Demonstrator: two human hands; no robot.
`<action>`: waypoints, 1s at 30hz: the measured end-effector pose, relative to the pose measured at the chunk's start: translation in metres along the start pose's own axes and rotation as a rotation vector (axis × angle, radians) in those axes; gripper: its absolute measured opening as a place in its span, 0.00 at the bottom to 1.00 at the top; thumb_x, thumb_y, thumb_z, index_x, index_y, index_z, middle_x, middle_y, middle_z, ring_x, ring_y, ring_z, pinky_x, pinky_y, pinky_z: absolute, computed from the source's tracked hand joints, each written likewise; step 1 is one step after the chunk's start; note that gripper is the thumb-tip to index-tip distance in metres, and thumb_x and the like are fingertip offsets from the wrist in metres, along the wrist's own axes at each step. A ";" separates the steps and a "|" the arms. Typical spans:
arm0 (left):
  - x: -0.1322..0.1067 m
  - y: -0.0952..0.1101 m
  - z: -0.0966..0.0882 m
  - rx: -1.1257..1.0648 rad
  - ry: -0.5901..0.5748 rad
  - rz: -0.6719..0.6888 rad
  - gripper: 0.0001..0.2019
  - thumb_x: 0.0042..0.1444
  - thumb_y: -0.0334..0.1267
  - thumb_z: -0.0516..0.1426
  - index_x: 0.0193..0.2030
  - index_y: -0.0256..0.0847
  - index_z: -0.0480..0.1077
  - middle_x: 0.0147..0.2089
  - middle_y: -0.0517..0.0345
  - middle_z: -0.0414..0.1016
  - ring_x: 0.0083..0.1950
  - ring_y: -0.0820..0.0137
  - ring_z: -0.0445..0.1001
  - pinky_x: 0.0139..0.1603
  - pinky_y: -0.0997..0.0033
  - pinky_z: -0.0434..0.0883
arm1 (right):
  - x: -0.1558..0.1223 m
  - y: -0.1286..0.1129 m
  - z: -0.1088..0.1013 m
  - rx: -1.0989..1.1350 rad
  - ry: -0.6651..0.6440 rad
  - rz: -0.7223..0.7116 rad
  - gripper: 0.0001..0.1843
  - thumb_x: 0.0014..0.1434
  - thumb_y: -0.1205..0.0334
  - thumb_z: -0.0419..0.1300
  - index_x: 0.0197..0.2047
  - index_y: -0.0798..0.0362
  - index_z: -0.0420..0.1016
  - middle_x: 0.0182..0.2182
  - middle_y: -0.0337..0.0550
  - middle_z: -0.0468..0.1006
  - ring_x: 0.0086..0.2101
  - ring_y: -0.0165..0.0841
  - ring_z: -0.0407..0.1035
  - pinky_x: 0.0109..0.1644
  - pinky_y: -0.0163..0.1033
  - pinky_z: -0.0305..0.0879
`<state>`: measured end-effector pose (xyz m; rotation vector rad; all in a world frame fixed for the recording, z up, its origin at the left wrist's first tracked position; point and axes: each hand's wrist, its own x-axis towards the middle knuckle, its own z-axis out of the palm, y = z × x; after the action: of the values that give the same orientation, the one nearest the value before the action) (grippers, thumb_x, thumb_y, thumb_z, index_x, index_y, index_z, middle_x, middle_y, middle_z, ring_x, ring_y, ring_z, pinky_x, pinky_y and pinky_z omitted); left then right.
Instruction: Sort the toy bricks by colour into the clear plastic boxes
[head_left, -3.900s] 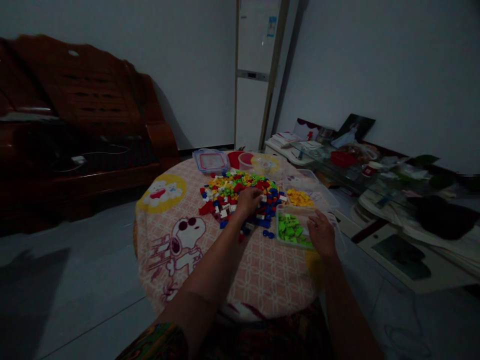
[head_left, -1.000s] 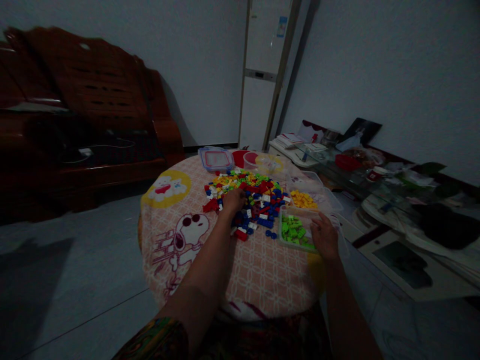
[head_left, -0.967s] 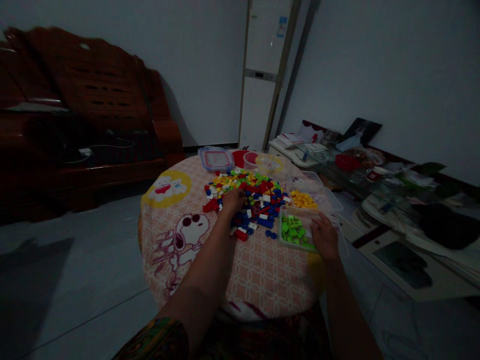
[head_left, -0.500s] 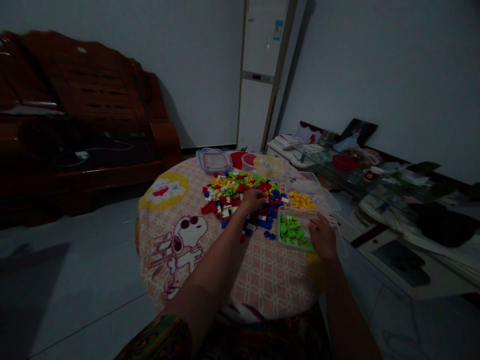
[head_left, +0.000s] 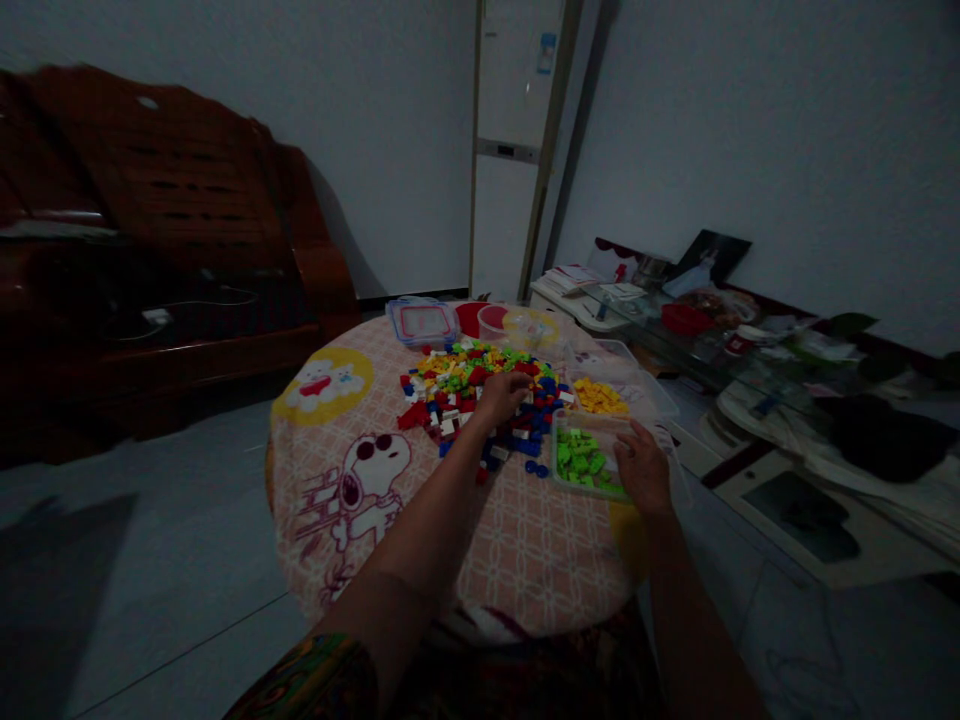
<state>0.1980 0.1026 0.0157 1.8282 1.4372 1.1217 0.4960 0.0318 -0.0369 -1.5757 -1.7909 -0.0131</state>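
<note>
My left hand [head_left: 502,397] reaches over a loose heap of small plastic building bricks [head_left: 469,372] in red, blue, yellow, green and white. Its fingers are bent and slightly apart, low over the right part of the heap; I make out no brick between them. At the right, my right hand [head_left: 641,465] grips the right end of a clear plastic box [head_left: 589,490], with its fingers over the rim. Green bricks [head_left: 581,458] lie in the left part of that box. Just behind it are yellow bricks [head_left: 600,396] in another clear container.
A patterned cloth [head_left: 517,560] covers the round table. Toward its back are a blue-edged lidded container [head_left: 424,322] and clear tubs [head_left: 495,320]. A cluttered glass-topped cabinet [head_left: 645,320] stands on the right, a wooden sofa [head_left: 187,200] on the left.
The view has shifted slightly. My left hand stays over the heap with its fingers a little more spread; my right hand stays at the box's end.
</note>
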 end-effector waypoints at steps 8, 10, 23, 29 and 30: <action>-0.017 -0.026 -0.062 0.460 0.141 -0.275 0.10 0.54 0.32 0.60 0.40 0.42 0.83 0.40 0.53 0.84 0.45 0.62 0.79 0.49 0.68 0.72 | 0.001 0.002 0.001 -0.012 0.008 -0.006 0.20 0.60 0.54 0.51 0.42 0.55 0.81 0.61 0.59 0.73 0.48 0.47 0.75 0.58 0.56 0.69; -0.018 -0.028 -0.061 0.509 0.094 -0.302 0.09 0.53 0.33 0.61 0.39 0.42 0.83 0.40 0.52 0.84 0.44 0.61 0.79 0.46 0.69 0.72 | 0.001 0.003 0.000 -0.023 0.002 -0.013 0.20 0.60 0.55 0.51 0.41 0.55 0.82 0.61 0.60 0.72 0.47 0.47 0.76 0.57 0.56 0.69; -0.022 -0.025 -0.048 0.557 -0.099 -0.249 0.09 0.49 0.28 0.63 0.35 0.43 0.83 0.41 0.48 0.83 0.48 0.57 0.79 0.49 0.67 0.72 | 0.002 0.001 0.000 -0.010 0.008 -0.002 0.20 0.60 0.55 0.51 0.41 0.55 0.82 0.61 0.60 0.73 0.46 0.47 0.76 0.56 0.54 0.70; -0.018 -0.030 -0.047 0.620 -0.144 -0.197 0.10 0.51 0.30 0.61 0.38 0.44 0.83 0.43 0.52 0.83 0.48 0.61 0.79 0.49 0.70 0.72 | 0.002 0.000 -0.001 -0.028 0.000 -0.013 0.21 0.61 0.54 0.50 0.42 0.56 0.82 0.60 0.60 0.73 0.49 0.47 0.75 0.58 0.54 0.68; -0.018 -0.031 -0.047 0.614 -0.138 -0.189 0.11 0.52 0.31 0.61 0.39 0.44 0.83 0.43 0.53 0.83 0.48 0.62 0.79 0.50 0.70 0.72 | 0.002 0.001 -0.001 -0.028 -0.001 -0.013 0.21 0.62 0.54 0.50 0.42 0.56 0.82 0.60 0.59 0.73 0.50 0.47 0.74 0.59 0.54 0.68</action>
<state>0.1408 0.0909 0.0087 2.0502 1.9649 0.4710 0.4971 0.0326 -0.0354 -1.5843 -1.8084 -0.0440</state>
